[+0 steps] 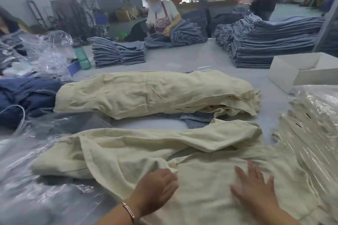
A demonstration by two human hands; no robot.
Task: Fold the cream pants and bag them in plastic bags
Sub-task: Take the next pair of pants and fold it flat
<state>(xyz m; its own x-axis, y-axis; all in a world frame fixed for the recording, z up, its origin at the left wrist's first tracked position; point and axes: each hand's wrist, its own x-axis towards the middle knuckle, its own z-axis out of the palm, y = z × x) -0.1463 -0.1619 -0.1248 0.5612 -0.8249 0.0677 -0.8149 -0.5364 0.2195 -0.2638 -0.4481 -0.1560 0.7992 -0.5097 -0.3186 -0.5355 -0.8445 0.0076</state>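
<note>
A pair of cream pants [210, 188] lies spread on the table right in front of me, one leg [128, 150] folded across toward the left. My left hand [157, 186] holds a fold of this cloth near its middle. My right hand [256, 186] presses flat on the pants with fingers spread. Behind them lies a pile of more cream pants [151, 93]. Clear plastic bags [314, 124] are heaped at the right, and more plastic sheeting [27, 170] lies at the left.
Stacks of blue folded garments [265, 42] [117, 54] stand at the back, where a person [162, 16] sorts cloth. An open white box [300, 71] sits at the right. A green bottle [82, 56] and dark blue garments [27, 95] are at the left.
</note>
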